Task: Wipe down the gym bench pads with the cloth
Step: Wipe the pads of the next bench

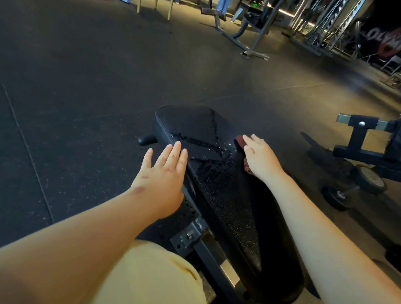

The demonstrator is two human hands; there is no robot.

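Note:
A long black bench pad [202, 127] runs from the bottom middle up to the centre, its surface speckled with wet streaks and droplets. My left hand [163, 176] lies flat with straight fingers on the pad's left edge. My right hand [260, 156] presses a dark red cloth [240, 142] against the pad's right side; the hand covers most of the cloth, and only a corner and a bit near the wrist show.
The bench's metal frame [192, 239] sits under the pad at lower left. A wheeled black steel frame [372, 152] stands to the right. Gym machines [256, 22] and racks line the far right. Dark rubber flooring [70, 90] spreads to the left.

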